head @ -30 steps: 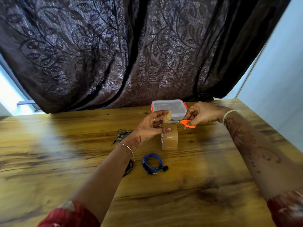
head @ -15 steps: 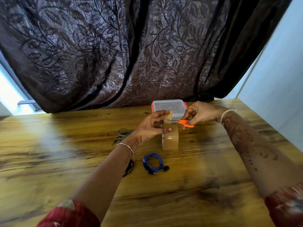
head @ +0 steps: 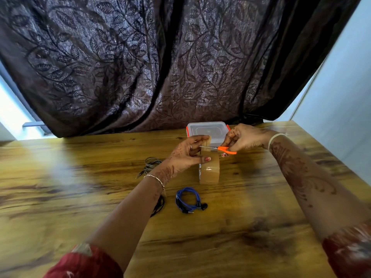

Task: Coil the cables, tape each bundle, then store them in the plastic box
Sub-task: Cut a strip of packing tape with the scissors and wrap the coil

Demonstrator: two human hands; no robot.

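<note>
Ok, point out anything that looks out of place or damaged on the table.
Nothing stands out. The tape roll stands on edge while the left hand holds its pulled strip and the right hand cuts with scissors. The plastic box sits closed and the blue cable lies coiled.

You get one view, from your head: it looks forward and down, close over your left hand [head: 184,155] and right hand [head: 244,138], curtain [head: 160,67] beyond them.

Scissors [head: 218,148] blades further across the tape strip [head: 207,144], toward left hand [head: 185,155].
</note>
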